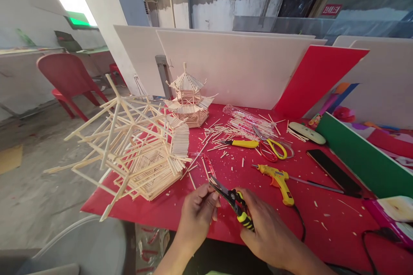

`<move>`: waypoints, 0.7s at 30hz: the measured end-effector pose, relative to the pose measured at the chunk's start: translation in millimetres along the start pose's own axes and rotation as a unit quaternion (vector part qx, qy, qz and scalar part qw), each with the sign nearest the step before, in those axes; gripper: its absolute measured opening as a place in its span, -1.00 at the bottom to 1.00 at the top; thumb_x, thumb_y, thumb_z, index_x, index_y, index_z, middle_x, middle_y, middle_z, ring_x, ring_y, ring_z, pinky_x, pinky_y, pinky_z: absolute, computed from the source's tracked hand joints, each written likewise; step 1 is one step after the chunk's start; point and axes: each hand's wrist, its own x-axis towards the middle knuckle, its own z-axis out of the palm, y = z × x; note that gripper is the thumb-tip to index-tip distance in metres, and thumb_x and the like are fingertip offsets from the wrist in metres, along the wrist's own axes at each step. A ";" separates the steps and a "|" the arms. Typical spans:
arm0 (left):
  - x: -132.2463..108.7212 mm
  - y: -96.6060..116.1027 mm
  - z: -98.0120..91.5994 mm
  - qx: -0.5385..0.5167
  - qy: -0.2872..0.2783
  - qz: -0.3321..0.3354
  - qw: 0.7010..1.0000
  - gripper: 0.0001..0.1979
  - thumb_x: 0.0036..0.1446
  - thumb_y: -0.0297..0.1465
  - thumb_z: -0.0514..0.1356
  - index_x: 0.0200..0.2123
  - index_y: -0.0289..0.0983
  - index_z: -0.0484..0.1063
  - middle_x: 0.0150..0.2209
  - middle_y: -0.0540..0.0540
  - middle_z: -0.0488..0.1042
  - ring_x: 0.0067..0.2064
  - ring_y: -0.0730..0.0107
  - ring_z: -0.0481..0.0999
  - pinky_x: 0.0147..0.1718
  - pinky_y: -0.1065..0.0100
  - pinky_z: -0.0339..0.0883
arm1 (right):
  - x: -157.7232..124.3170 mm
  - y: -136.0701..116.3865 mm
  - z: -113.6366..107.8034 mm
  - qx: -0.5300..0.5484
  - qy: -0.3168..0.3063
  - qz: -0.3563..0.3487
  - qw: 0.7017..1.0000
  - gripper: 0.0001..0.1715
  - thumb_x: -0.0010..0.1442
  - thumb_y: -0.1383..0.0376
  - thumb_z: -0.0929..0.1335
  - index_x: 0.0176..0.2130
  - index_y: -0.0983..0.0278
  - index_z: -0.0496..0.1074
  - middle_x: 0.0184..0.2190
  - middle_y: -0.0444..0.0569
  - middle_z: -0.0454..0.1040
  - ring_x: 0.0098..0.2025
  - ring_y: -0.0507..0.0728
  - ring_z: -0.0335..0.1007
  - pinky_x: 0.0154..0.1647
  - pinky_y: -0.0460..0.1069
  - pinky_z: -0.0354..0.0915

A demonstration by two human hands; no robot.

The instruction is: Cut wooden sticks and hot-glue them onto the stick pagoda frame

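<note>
My right hand (267, 230) is wrapped round the handles of black-and-yellow cutting pliers (231, 197), whose jaws point up and left. My left hand (197, 211) is closed in a pinch at the jaw tips, with a small pale wooden stick (213, 182) between its fingers. Most of that stick is hidden by the fingers and jaws. Just beyond my left hand stands a large open framework of wooden sticks (146, 180) with a slatted base. Behind it is a smaller tiered stick pavilion (186, 90) with a pointed roof.
On the red tabletop (238, 180) lie loose sticks (248, 125), a yellow-handled tool (244, 143), scissors (274, 149), a yellow glue gun (279, 180) with a cord and a phone (334, 172). White boards (232, 66) stand behind. A grey bin (93, 249) is at lower left.
</note>
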 end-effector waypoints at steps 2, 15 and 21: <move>0.6 0.0 -0.3 0.001 -0.003 -0.007 1.000 -0.68 0.15 -0.16 0.24 -0.50 -0.29 0.45 -0.55 -0.01 0.36 -0.60 0.50 0.29 -0.59 0.46 0.14 | -0.9 -0.1 1.6 0.011 -0.005 0.012 1.000 -0.18 -0.06 0.45 0.26 0.22 0.31 0.15 0.11 0.16 0.39 0.14 0.26 0.34 0.15 0.14 0.26; 5.8 -14.8 12.1 -0.073 -0.002 -0.066 0.995 -0.66 0.05 -0.15 0.31 -0.54 -0.30 0.45 -0.63 0.03 0.34 -0.68 0.58 0.22 -0.65 0.47 0.04 | -11.1 5.0 4.9 0.016 -0.026 0.090 0.995 -0.49 -0.09 0.45 0.23 -0.08 0.25 0.31 -0.36 -0.06 0.48 -0.32 0.16 0.42 -0.30 -0.03 0.27; 8.6 -18.0 11.5 -0.105 0.023 -0.076 0.991 -0.68 0.02 -0.15 0.34 -0.39 -0.32 0.48 -0.58 0.00 0.44 -0.67 0.56 0.30 -0.69 0.50 0.07 | -4.8 7.8 -1.9 0.054 -0.006 0.119 0.991 -0.50 -0.05 0.43 0.22 -0.06 0.24 0.32 -0.33 -0.06 0.52 -0.29 0.14 0.45 -0.32 -0.06 0.27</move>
